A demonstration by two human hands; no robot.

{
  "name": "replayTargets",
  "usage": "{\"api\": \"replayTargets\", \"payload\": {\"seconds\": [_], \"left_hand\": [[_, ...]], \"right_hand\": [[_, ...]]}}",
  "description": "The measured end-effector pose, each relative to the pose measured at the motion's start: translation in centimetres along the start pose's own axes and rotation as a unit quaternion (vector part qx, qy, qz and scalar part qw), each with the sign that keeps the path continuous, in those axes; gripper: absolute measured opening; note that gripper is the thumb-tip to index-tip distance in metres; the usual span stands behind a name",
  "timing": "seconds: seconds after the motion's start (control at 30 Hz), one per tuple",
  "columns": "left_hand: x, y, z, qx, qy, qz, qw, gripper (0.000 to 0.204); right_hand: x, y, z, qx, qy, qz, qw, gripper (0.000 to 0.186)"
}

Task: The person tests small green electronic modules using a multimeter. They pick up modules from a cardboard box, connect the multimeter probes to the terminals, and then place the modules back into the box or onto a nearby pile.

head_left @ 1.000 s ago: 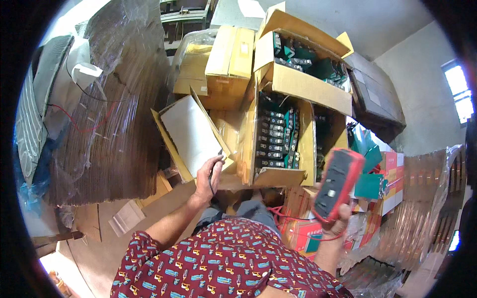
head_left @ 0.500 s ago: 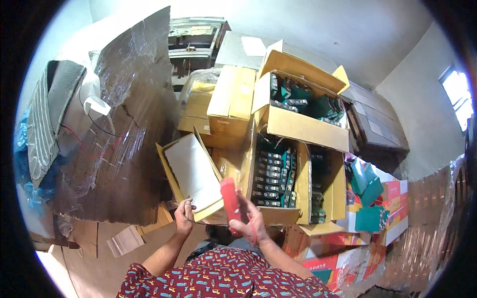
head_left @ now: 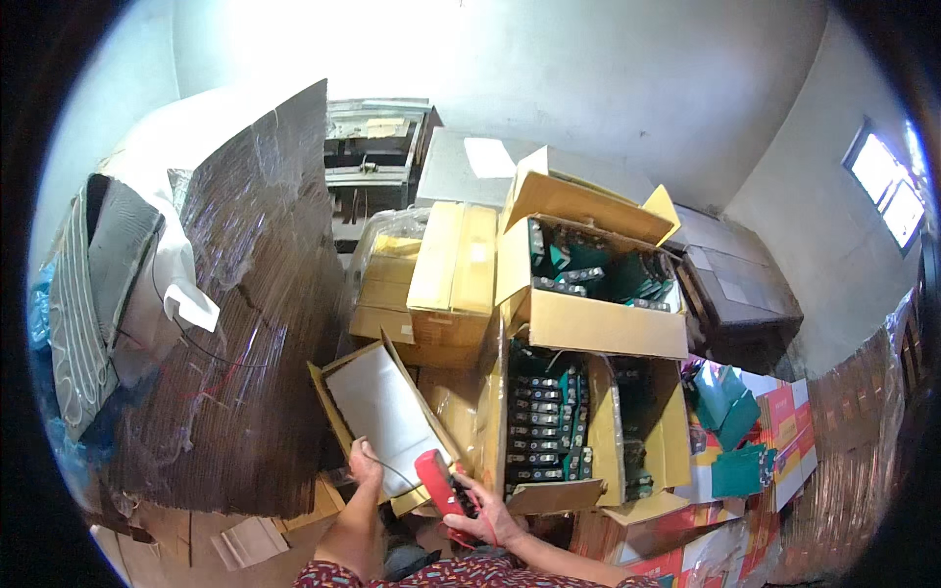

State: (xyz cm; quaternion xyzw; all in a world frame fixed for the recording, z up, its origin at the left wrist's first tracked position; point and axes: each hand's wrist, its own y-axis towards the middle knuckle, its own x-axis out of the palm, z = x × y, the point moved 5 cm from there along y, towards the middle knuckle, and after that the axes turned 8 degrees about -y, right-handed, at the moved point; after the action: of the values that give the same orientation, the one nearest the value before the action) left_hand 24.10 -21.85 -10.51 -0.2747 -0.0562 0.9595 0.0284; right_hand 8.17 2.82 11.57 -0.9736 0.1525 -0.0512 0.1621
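Note:
My right hand is wrapped round a red handheld meter with a dark face, likely a multimeter, tilted in front of me. A red cord hangs by that wrist. From the meter's side, a thin black lead runs to my left hand, whose fingers are pinched on its end; the tip is hidden. Both hands are over the near end of a small open carton, which has a flat white panel inside.
Right of the carton, a large open box holds rows of dark-green battery-like packs. Another open box stands behind it with similar packs. Stacked flattened cardboard rises at left. Green pieces lie on printed cartons at right.
My view has tipped upward, so the scene sits lower. The meter has turned to show more of its face and tilts leftward. My left hand has moved over the white panel, with the lead now visible.

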Motion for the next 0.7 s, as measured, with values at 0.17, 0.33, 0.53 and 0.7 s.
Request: {"api": "replayTargets", "payload": {"seconds": [0.17, 0.33, 0.53, 0.7], "left_hand": [[2.8, 1.2, -3.9, -0.175, 0.059, -0.099, 0.978, 0.073], [6.6, 2.4, -7.6, -0.153, 0.006, -0.101, 0.983, 0.092], [10.7, 4.3, -13.3, -0.203, 0.028, -0.083, 0.975, 0.075], [11.7, 3.3, -9.2, -0.172, -0.079, 0.042, 0.981, 0.045]], "right_hand": [[0.8, 0.7, 0.9, -0.013, -0.051, 0.091, 0.994, 0.104], [2.2, 0.0, 3.9, 0.055, -0.024, 0.120, 0.991, 0.100], [3.1, 0.7, 4.8, 0.079, -0.050, 0.132, 0.987, 0.101], [2.0, 0.7, 6.0, 0.096, -0.081, 0.161, 0.979, 0.103]]}}
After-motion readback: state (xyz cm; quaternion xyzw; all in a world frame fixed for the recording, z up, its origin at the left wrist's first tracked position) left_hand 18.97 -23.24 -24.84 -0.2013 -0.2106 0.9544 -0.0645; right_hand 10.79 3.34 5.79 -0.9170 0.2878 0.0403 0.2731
